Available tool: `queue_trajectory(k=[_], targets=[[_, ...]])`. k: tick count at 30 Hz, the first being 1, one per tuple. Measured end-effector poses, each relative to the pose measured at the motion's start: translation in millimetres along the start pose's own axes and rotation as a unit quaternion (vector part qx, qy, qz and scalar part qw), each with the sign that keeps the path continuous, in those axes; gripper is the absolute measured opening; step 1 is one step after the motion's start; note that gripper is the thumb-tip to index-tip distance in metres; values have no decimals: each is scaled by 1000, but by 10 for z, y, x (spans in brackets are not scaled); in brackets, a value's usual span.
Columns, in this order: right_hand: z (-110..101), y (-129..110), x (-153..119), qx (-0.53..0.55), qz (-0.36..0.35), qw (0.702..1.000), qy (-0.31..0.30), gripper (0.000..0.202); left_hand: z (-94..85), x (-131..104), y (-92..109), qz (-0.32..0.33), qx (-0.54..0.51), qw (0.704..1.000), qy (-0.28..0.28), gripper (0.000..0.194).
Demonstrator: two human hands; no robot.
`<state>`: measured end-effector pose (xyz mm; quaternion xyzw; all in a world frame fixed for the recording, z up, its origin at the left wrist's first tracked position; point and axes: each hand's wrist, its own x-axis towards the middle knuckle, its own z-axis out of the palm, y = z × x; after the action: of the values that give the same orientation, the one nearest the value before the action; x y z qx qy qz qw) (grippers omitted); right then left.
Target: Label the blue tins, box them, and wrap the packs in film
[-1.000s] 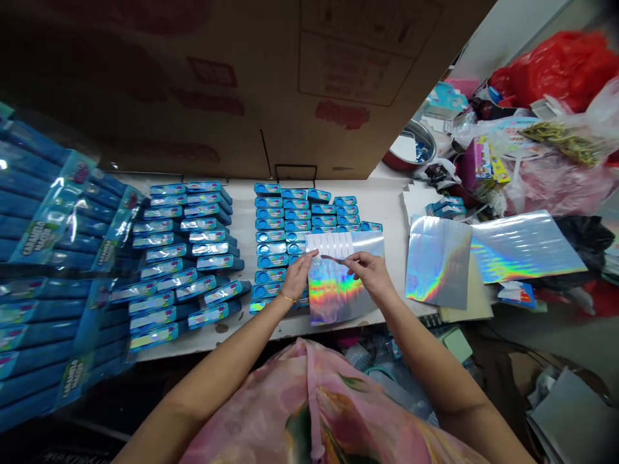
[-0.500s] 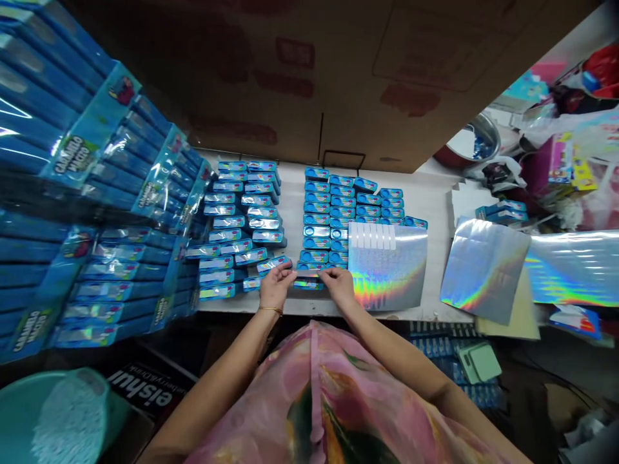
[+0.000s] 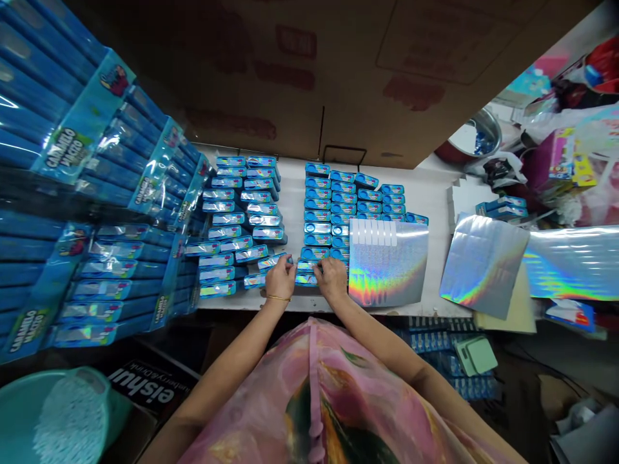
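Observation:
Small blue boxes stand in rows on the white table, one group at the left [image 3: 229, 232] and another in the middle [image 3: 318, 201]. My left hand [image 3: 280, 278] is at the near end between the groups, its fingers curled together; what they hold, if anything, is too small to tell. My right hand [image 3: 332, 278] rests at the front boxes of the middle group, fingers bent and pressed on a box [image 3: 306, 280] near the table edge. Just right of it lies a shiny holographic sheet [image 3: 387, 270] with white strips along its top.
A large cardboard box [image 3: 290, 84] walls off the back. Wrapped blue packs [image 3: 72, 148] are stacked high at the left. More holographic sheets [image 3: 483, 264] lie to the right, near a metal bowl [image 3: 485, 132]. A green basin [image 3: 72, 412] is at lower left.
The pale strip held between both hands is no longer visible between them. My left hand has turned and its fingers curled; my right hand has moved slightly down onto the front boxes.

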<state>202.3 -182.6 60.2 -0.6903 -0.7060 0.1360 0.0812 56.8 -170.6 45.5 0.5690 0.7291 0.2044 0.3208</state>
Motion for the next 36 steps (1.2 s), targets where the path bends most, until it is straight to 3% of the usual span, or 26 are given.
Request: queue_trajectory(k=[6, 8, 10, 13, 16, 18, 22, 26, 29, 32, 36], targets=[[-184, 77, -106, -62, -155, 982, -89, 34, -55, -57, 77, 48, 90, 995, 5, 26], [-245, 135, -122, -62, -163, 979, -106, 36, -64, -38, 170, 99, 79, 991, 33, 28], [-327, 290, -86, -38, -142, 986, -81, 36, -23, 16, 348, 177, 63, 981, 43, 32], [-533, 764, 92, 0, -58, 998, 26, 35, 177, 132, 750, 305, 69, 950, -9, 36], [-802, 1381, 379, -26, 36, 992, 120, 34, 505, 233, 1152, 391, 117, 910, -75, 42], [-936, 1731, 569, -67, 56, 989, 120, 34, 729, 284, 1328, 409, 156, 894, -95, 49], [-960, 2125, 780, -132, 20, 991, 28, 32, 1032, 347, 1415, 378, 212, 895, -110, 61], [-830, 2259, 742, -151, -23, 988, 5, 33, 1120, 346, 1362, 362, 228, 898, -101, 62], [-851, 2262, 644, -144, -47, 988, 4, 31, 1127, 327, 1352, 354, 232, 901, -95, 61], [-1084, 2139, 494, -123, -41, 991, 22, 26, 1137, 322, 1375, 345, 231, 904, -99, 62], [-1583, 1807, 242, -21, -11, 998, 57, 21, 1123, 370, 1423, 326, 208, 913, -125, 61]])
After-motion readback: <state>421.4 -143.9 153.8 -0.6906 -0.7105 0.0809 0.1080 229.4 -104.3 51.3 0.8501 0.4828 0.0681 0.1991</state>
